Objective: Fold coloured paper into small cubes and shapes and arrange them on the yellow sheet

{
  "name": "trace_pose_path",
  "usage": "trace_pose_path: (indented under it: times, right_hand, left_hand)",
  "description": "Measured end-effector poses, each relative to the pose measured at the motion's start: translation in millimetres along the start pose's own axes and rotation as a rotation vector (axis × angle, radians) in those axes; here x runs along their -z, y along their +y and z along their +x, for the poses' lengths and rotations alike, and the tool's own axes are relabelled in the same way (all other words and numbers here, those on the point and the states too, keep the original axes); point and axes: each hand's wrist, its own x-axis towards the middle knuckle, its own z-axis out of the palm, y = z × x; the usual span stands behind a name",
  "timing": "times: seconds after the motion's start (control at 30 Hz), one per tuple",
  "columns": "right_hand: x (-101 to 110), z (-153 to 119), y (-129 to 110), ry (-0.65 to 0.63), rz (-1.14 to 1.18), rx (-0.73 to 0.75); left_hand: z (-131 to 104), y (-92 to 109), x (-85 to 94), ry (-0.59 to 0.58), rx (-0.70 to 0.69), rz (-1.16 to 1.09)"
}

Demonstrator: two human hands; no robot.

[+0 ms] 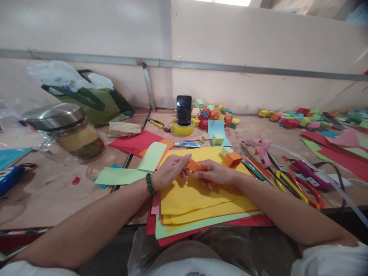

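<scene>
Between my two hands is a folded piece of orange paper (195, 165), partly hidden by the fingers. My left hand (171, 168), with a green bead bracelet at its wrist, pinches the paper's left end between thumb and fingers. On the other end, my right hand (214, 172) is closed with its thumb on top. Both hands are just above a stack of coloured sheets, with yellow paper (184, 201) on top. Close beyond my right hand sit an orange paper cube (232, 159) and a pale green paper piece (225, 151).
A pink glue gun (258, 147), scissors (276, 163) and pliers (304, 188) lie at right. Behind are a phone (184, 110) in a yellow tape roll (183, 129) and a heap of paper cubes (215, 114). A glass tea jug (74, 134) stands left, before a green bag (94, 103).
</scene>
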Motion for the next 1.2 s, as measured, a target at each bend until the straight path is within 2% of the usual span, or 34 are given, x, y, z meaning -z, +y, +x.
trace_pose_path:
  times: [0.13,0.27,0.37,0.57,0.77,1.0,1.2]
  right_hand:
    - [-1.1,-1.1,-2.2,-0.023,-0.01,-0.011]
    - [-3.7,-2.1,-5.3,-0.023,-0.015,-0.017]
    - [-3.1,-1.5,-5.0,-0.015,0.022,-0.015]
    - [6.8,1.0,0.0,-0.015,0.2,0.008]
    - [10.9,-0.6,-0.7,-0.018,0.237,-0.013]
    - [8.6,0.3,2.3,-0.092,0.258,-0.053]
    - [13.0,-0.1,1.5,-0.054,0.261,-0.058]
  left_hand:
    - [-0.3,0.7,-1.6,-0.014,-0.024,0.079]
    - [-0.5,-0.3,-3.9,0.025,-0.077,0.152]
    - [-0.5,1.0,-2.9,0.032,-0.079,0.125]
    - [-1.0,8.4,4.1,0.05,-0.002,-0.049]
    - [0.4,9.6,6.6,0.006,0.086,-0.175]
    - [0.8,8.6,3.4,-0.072,0.165,-0.161]
    - [2.0,9.0,7.2,-0.021,0.184,-0.173]
